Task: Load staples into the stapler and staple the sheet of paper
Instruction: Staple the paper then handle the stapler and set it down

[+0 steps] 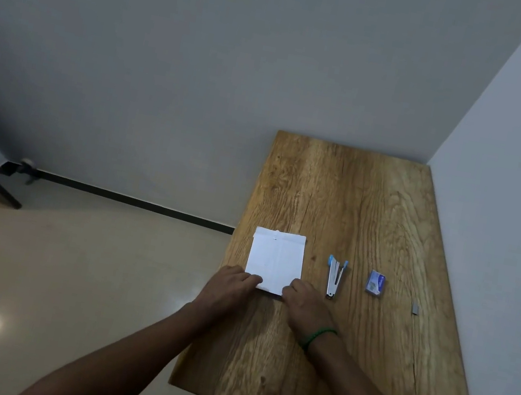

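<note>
Both hands, left hand (230,282) & right hand (302,300), pinch paper (275,262) near edge w/ fingers (253,279), prob. squaring it; stapler (334,278) lies untouched center-right of frame.

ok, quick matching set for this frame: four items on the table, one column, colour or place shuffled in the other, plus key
1 paper
2 stapler
3 staple box
4 staple strip

A small grey piece, farthest right
B white, under both hands' fingers at its near edge
C silver with blue ends, just right of the paper
D blue, between stapler and grey piece

Pairs: 1-B, 2-C, 3-D, 4-A
</note>
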